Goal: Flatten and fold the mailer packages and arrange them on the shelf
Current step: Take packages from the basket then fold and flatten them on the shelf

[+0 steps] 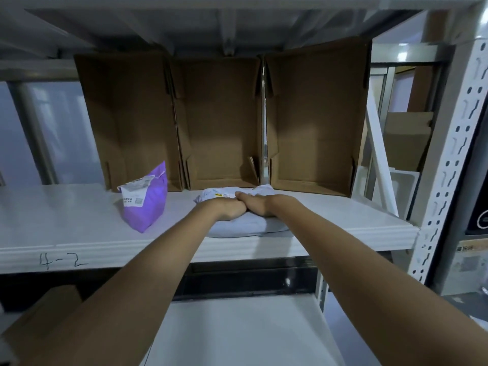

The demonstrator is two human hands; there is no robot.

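Setting: a white metal shelf (79,220) in a storeroom rack, its front edge hand-marked "4-2".
Grey mailer: a pale grey mailer package (248,228) lies flat near the shelf's front edge, right of centre, its far end reaching the foot of the cardboard boxes.
Left hand: the left hand (227,208) rests palm down on top of the grey mailer, fingers stretched forward and pressing on it, not curled round it.
Right hand: the right hand (260,206) presses the same mailer just beside the left, the two hands touching side by side; its fingers also lie flat.
Arms: both bare forearms reach up from the bottom of the view and converge on the package.
Purple mailer: a purple mailer package (145,202) with a white printed label stands tilted on the shelf, to the left of the hands and apart from them.
Boxes: three open brown cardboard boxes (221,122) stand in a row at the back of the shelf, openings facing the camera.
Below: a lower white shelf (237,331) shows under the arms.
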